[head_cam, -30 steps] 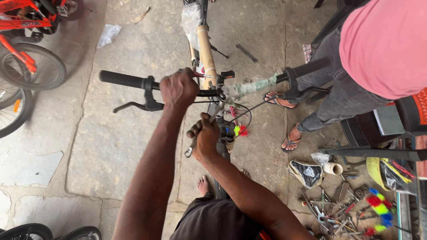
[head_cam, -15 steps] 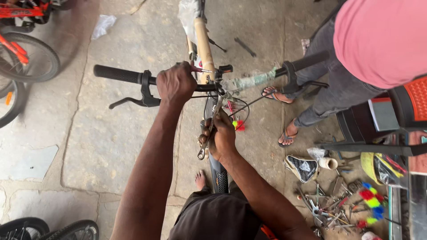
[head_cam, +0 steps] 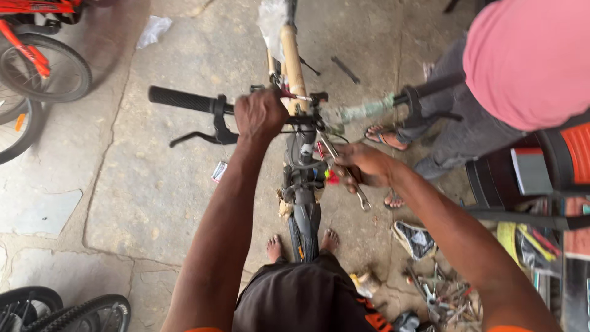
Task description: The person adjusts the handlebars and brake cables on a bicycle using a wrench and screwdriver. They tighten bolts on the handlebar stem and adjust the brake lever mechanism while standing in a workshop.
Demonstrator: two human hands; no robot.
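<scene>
My left hand (head_cam: 261, 114) is closed around the bicycle handlebar (head_cam: 184, 99), just inside the black grip and above the brake lever (head_cam: 200, 136). My right hand (head_cam: 364, 166) is clenched on a metal wrench (head_cam: 345, 175), whose upper end sits at the stem (head_cam: 305, 132) below the bar's centre. The bicycle frame (head_cam: 302, 203) stands between my bare feet on the stone floor (head_cam: 141, 184). Another person in a pink shirt (head_cam: 528, 61) stands beside the right grip. Loose tools (head_cam: 439, 289) lie on the floor at my right.

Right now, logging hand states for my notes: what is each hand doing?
Left hand: closed around the handlebar.
Right hand: closed on a metal spanner beside the bicycle stem.
</scene>
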